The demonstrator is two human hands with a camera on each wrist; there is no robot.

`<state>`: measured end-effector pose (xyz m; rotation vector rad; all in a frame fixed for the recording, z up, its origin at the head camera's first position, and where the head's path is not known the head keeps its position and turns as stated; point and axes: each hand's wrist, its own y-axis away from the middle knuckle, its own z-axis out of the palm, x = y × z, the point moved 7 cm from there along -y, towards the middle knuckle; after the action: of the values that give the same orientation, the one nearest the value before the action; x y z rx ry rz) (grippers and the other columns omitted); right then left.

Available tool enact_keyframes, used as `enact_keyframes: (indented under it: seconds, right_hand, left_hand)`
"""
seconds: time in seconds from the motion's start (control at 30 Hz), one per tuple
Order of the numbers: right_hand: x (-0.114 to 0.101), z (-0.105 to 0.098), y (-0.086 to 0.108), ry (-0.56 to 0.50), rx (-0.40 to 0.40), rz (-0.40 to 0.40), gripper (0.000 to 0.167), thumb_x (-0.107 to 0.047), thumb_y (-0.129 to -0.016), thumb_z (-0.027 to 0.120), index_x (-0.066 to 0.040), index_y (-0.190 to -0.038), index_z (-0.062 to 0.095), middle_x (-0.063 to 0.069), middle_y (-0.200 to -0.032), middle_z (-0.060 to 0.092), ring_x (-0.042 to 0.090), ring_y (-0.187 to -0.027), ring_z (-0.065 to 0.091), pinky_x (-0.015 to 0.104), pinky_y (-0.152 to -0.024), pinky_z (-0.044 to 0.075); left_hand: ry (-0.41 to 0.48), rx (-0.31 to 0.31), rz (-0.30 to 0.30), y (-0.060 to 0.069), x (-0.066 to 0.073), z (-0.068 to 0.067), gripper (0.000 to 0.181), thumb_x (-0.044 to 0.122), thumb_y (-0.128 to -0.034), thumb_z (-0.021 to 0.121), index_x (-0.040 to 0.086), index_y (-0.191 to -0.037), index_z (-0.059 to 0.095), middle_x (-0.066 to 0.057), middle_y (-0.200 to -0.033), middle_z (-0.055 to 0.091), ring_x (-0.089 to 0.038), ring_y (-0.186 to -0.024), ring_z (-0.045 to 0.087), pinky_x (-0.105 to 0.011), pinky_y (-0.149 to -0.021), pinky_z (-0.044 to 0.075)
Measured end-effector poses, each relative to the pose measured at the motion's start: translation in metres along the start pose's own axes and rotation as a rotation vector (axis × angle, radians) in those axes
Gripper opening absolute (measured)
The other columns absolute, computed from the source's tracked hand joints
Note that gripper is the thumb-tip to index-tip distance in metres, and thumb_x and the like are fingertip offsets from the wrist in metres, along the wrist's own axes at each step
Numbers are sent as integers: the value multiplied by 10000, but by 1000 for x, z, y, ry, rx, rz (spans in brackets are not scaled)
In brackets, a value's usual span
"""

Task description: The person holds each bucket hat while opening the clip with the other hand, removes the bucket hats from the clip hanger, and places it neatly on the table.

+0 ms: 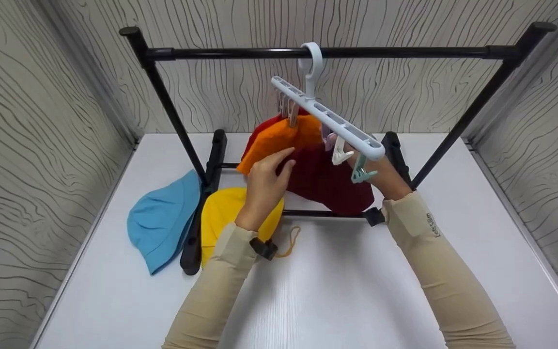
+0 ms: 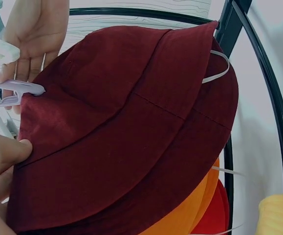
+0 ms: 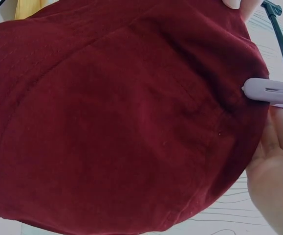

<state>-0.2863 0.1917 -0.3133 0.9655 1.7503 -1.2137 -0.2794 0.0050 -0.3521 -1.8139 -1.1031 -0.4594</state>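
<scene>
A dark red bucket hat [image 1: 330, 179] hangs by a lilac clothespin [image 2: 21, 90] from a pale blue clip hanger [image 1: 330, 116]. My left hand [image 1: 269, 182] pinches the hat's edge; its thumb and fingertips show on opposite sides of the cloth in the wrist views. Close to the lilac clothespin, my right hand [image 3: 275, 171] has its fingers stretched behind the clip, and the clip's jaws bite the hat. The hanger partly hides this hand in the head view. An orange hat [image 1: 279, 138] and a red hat [image 1: 259, 128] hang behind.
A black rack [image 1: 240, 53] carries the hanger. White [image 1: 341, 151] and green [image 1: 364, 169] clothespins hang from its near end. A yellow hat [image 1: 221, 208] with a cord and a blue bucket hat [image 1: 162, 218] lie on the white table [image 1: 308, 300], by the rack's left foot.
</scene>
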Motion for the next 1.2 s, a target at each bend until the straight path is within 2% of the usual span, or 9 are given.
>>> enact_keyframes:
  seconds: [0.13, 0.23, 0.27, 0.37, 0.5, 0.7, 0.93, 1.2]
  right_hand:
    - [-4, 4, -2, 117, -1, -64, 156, -35, -951, 537, 70, -1023, 628, 19, -925, 639, 93, -802, 521, 171, -721, 465]
    - [-4, 4, -3, 237, 8, -67, 143, -51, -959, 538, 15, -1023, 648, 52, -972, 640, 96, -845, 532, 165, -812, 476]
    - [-3, 4, -3, 249, 11, -53, 151, -66, -967, 536, 3, -1032, 653, 66, -975, 640, 101, -843, 529, 166, -805, 472]
    - [1, 3, -4, 255, 28, 1, 184, -115, -976, 541, -13, -1061, 668, 75, -1000, 649, 95, -857, 540, 164, -821, 469]
    - [6, 3, -7, 238, 50, 59, 260, -167, -975, 557, -36, -1172, 664, 76, -1005, 655, 73, -840, 564, 162, -763, 489]
    - [13, 2, -8, 222, 63, 105, 395, -192, -974, 563, -97, -1358, 549, 116, -1121, 671, 43, -911, 613, 144, -789, 510]
    - [18, 4, -10, 205, 68, 122, 416, -189, -974, 563, -94, -1377, 524, 146, -1136, 669, 42, -916, 615, 142, -803, 509]
    - [19, 11, -14, 203, 94, 102, 429, -176, -964, 579, -67, -1374, 517, 124, -1215, 655, 28, -950, 619, 137, -836, 507]
  left_hand:
    - [1, 1, -8, 2, -2, 2, 307, 159, -939, 614, 65, -1229, 653, -71, -1181, 691, -179, -1076, 658, -258, -954, 508]
    - [9, 2, -5, 3, -4, 3, 298, 148, -939, 613, 63, -1221, 660, -74, -1171, 695, -181, -1068, 663, -259, -949, 512]
    - [11, 2, -3, 3, -5, 3, 295, 147, -940, 613, 64, -1219, 662, -74, -1169, 697, -180, -1067, 664, -259, -947, 513]
    - [15, 2, -4, 3, -7, 4, 294, 151, -941, 612, 63, -1217, 664, -74, -1162, 699, -181, -1052, 667, -261, -939, 518]
    - [16, 2, -7, 5, -10, 6, 294, 155, -942, 611, 60, -1215, 664, -78, -1146, 704, -184, -1004, 673, -258, -919, 529]
    - [13, 8, 1, 6, -12, 6, 288, 149, -939, 615, 55, -1206, 666, -89, -1159, 699, -192, -1048, 671, -267, -946, 515]
    - [45, -2, -19, 7, -17, 7, 289, 148, -945, 604, 63, -1216, 659, -75, -1179, 691, -176, -1069, 662, -255, -946, 511]
    - [48, 18, -25, 10, -24, 4, 284, 149, -946, 604, 50, -1205, 663, -76, -1135, 705, -175, -985, 681, -259, -889, 542]
